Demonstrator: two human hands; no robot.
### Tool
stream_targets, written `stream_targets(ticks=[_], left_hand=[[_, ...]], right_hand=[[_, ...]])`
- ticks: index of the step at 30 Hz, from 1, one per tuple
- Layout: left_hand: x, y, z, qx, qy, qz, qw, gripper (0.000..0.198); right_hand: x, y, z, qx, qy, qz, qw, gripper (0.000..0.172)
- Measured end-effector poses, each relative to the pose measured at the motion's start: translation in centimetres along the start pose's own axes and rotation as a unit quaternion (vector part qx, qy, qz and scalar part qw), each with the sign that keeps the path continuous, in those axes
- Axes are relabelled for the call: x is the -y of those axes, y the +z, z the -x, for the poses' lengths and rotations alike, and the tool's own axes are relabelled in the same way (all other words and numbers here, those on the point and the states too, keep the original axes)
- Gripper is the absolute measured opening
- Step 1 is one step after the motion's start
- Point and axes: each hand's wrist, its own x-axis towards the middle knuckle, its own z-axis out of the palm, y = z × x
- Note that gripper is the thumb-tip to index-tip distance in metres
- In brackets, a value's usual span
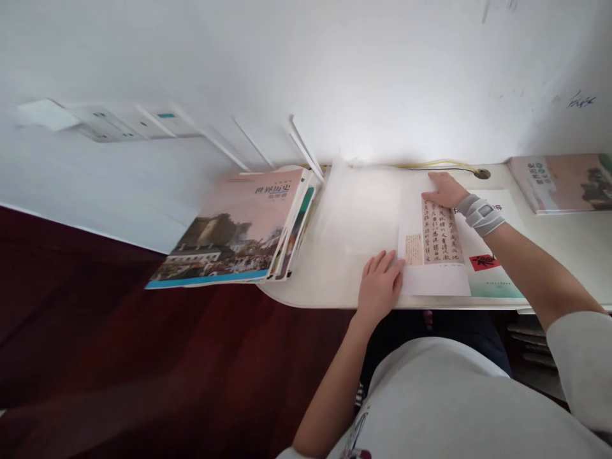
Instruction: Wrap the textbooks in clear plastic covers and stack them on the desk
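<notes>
Right grip (448, 190) spread on open booklet (442, 245)

Right: thumb and fingers apart, palm down over the far end of the calligraphy page; grey wristband (479, 213) on the wrist. Left grip (381, 287): fingers loosely extended, palm down, at the page's left side. Booklet lies close to the tabletop's (335, 255) front edge. Book stack (229, 223) overhangs the left end. Yellow cable (437, 163) runs along the far edge; pink book (564, 183) lies there, right of the booklet.

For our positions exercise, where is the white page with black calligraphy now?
In the head view, the page lies right of centre on the cream tabletop, with the bare left hand at its left edge and right hand at its far end.
</notes>
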Motion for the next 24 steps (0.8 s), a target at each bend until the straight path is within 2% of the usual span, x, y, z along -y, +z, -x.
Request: stream_targets(ticks=[3, 6, 11, 19, 22, 24], left_hand=[[0.1, 0.0, 0.1, -0.015, 0.004, 0.018, 1.000, 0.030], [0.1, 0.2, 0.1, -0.016, 0.004, 0.024, 1.000, 0.031], [0.0, 0.4, -0.1, -0.015, -0.004, 0.016, 1.000, 0.033], [-0.4, 0.0, -0.1, -0.016, -0.008, 0.004, 1.000, 0.034], [-0.5, -0.3, -0.1, -0.006, 0.004, 0.000, 1.000, 0.036], [-0.6, -0.5, -0.1, 0.007, 0.023, -0.002, 1.000, 0.038]], right_hand=[[-0.4, 0.7, -0.7, 0.021, 0.006, 0.005, 1.000, 0.068], [-0.1, 0.9, -0.2, 0.018, 0.004, 0.019, 1.000, 0.064], [0.2, 0.7, 0.1, 0.051, 0.003, 0.030, 0.998, 0.059], [-0.1, 2.0, -0.1, -0.014, 0.004, -0.030, 0.999, 0.060], [0.3, 2.3, 0.3, -0.034, 0.005, -0.005, 0.999, 0.058], [0.9, 2.4, 0.7, -0.021, -0.003, 0.028, 0.999, 0.055]])
